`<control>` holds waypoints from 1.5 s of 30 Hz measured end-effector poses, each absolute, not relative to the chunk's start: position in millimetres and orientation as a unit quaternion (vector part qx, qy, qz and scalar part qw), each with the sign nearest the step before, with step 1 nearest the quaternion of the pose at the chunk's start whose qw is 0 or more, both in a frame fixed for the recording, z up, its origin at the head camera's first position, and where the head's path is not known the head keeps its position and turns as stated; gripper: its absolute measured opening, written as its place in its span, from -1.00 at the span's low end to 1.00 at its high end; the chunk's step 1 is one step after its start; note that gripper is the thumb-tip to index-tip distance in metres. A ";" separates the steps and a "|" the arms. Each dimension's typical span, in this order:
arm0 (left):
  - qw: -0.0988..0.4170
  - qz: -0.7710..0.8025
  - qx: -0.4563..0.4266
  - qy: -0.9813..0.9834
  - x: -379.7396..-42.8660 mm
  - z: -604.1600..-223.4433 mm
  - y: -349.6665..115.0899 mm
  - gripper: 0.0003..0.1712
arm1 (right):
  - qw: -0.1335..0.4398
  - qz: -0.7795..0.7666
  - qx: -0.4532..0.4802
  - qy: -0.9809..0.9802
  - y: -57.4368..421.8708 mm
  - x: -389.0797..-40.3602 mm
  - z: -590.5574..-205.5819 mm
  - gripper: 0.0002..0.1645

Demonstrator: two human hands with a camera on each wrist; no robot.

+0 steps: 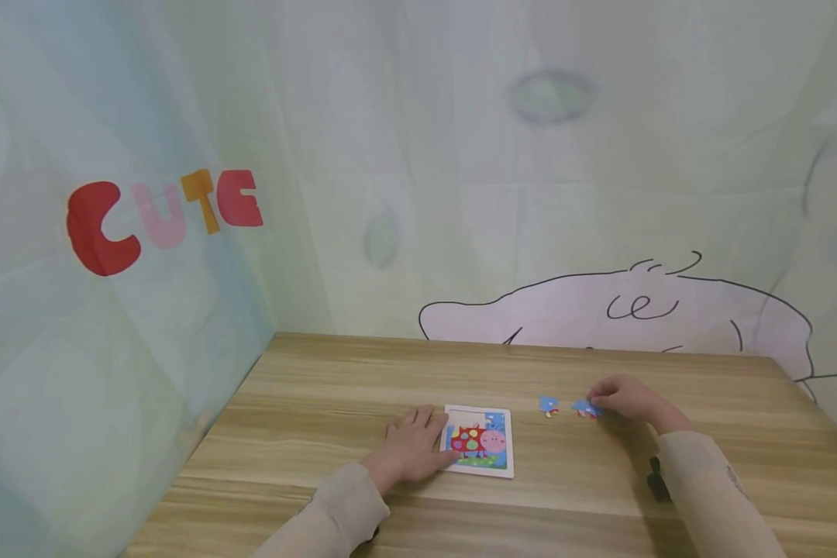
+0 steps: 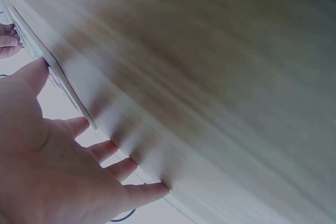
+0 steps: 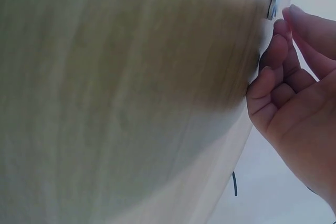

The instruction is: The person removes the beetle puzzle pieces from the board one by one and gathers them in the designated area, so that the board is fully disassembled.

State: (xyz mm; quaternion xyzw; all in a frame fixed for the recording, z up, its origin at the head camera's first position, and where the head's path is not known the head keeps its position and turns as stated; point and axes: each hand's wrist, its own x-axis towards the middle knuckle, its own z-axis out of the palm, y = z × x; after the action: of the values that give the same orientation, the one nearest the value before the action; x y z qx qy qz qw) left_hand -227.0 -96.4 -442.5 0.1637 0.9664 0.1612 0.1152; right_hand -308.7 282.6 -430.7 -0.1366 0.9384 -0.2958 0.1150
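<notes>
A square jigsaw puzzle (image 1: 469, 473) with a white border lies on the table, showing a red spotted ladybug with a pink face. Part of its upper left is bare white. My left hand (image 1: 411, 449) rests flat at its left side, fingers spread, the thumb over the border; the left wrist view shows the hand (image 2: 68, 166) with fingertips on the wood. To the right, my right hand (image 1: 628, 399) pinches the edge of a blue puzzle piece (image 1: 585, 408) at the table surface. Another blue puzzle piece (image 1: 549, 405) lies between it and the puzzle. In the right wrist view the other fingers are curled.
The wooden table (image 1: 307, 403) reaches back to a pale fabric backdrop (image 1: 390, 155) with a line-drawn pink figure. Colored letters reading CUTE (image 1: 105, 229) are on the left side. Dark wrist straps (image 1: 658, 479) show at the sleeves.
</notes>
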 end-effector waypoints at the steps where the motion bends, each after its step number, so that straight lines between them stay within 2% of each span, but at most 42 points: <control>1: 0.115 0.161 0.164 0.966 -226.8 -442.4 -96.4 -0.19 | 0.114 -0.294 -0.136 0.939 282.7 -308.7 -430.5 -0.74; 9: 0.116 0.164 0.162 0.966 -226.2 -441.5 -95.7 -0.19 | 0.111 -0.287 -0.116 0.944 274.5 -308.0 -421.8 -0.65; 17: 0.117 0.164 0.162 0.966 -225.6 -440.5 -95.5 -0.20 | 0.101 -0.301 -0.152 0.936 254.9 -305.1 -405.7 -0.57; 34: 0.114 0.164 0.160 0.967 -226.7 -442.6 -95.3 -0.19 | 0.100 -0.310 -0.188 0.926 203.7 -305.9 -398.5 -0.67; 45: 0.110 0.161 0.163 0.967 -226.8 -442.5 -95.1 -0.19 | 0.125 -0.331 -0.183 0.917 172.7 -302.8 -404.6 -0.73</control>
State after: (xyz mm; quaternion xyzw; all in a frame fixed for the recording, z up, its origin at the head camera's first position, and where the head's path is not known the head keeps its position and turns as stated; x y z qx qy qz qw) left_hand -226.8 -95.1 -442.5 0.1633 0.9671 0.1614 0.1099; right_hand -302.8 172.7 -404.6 -0.1828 0.9174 -0.3306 0.1247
